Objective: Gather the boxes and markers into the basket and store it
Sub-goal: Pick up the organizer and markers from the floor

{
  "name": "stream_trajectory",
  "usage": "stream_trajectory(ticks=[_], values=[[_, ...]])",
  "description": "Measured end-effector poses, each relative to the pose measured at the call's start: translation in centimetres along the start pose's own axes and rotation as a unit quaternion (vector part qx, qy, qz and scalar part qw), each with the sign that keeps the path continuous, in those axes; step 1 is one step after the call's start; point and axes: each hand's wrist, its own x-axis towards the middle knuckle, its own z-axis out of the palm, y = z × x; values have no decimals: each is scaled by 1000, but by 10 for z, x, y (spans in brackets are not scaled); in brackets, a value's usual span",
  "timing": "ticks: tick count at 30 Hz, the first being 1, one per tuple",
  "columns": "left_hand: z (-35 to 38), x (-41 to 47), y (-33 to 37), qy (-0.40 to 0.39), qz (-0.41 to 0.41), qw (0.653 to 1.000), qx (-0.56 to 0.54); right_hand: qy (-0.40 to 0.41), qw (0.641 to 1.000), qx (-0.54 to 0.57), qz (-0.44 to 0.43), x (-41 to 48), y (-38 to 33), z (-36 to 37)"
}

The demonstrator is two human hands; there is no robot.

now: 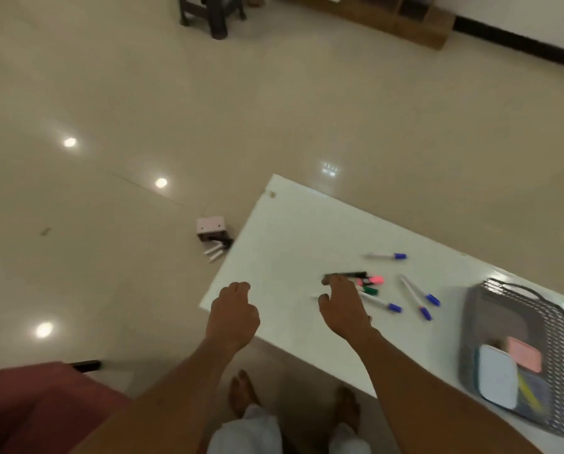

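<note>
Basket [556, 335]: grey plastic mesh, rectangular, at the right end of the white table [290, 231]. Inside: a rounded white box [498, 376] and a flat pink box [524, 353].

Markers lie loose mid-table: white barrels with blue caps [385, 256], a black one [347, 274], a pink highlighter [372, 280].

Right hand [342, 303]: palm down, fingers spread wide, thumb apart, fingertips at the black marker (contact unclear, motion blur).

Left hand [233, 309]: back up over the table's near edge, fingers loosely curled, nothing seen in it.

Small pink box [210, 226] on the glossy tile floor, white markers [214, 252] just beside it.
</note>
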Motion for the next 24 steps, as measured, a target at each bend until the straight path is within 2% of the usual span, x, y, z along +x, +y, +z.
stream_trajectory(ticks=[5,11,17,21,24], values=[[-84,6,-106,29,-72,997,-3,-44,998,-4,-53,21,-128,72],[-140,27,-189,12,-107,994,-36,-110,993,19,-38,55,-224,137],[-181,111,-242,-38,-90,995,-27,-142,984,84,69,109,-280,192],[-195,189,-268,-87,-56,995,-6,-156,960,143,183,157,-300,226],[-206,237,-275,-135,-23,990,31,-168,944,167,232,186,-312,236]])
